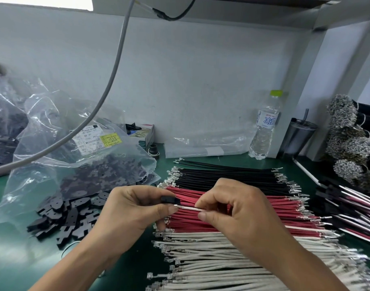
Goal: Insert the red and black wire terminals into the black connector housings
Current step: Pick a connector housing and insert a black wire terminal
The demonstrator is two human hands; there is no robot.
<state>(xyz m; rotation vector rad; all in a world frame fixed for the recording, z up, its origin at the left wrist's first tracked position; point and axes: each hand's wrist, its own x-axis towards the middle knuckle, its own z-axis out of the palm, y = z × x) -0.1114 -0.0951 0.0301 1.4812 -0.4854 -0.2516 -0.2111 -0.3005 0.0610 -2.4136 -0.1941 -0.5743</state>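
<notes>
The left hand pinches a small, rigid housing above the red wires mid-worktop, while the right hand pinches a thin, limp white wire, best gripped close behind its terminal.

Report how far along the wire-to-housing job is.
Done: finished harnesses lie stacked at far right. In hand: the left hand pinches a black housing while the right hand feeds a white wire toward it. Left: large rows of black wires, red wires and loose housings remain.
</notes>
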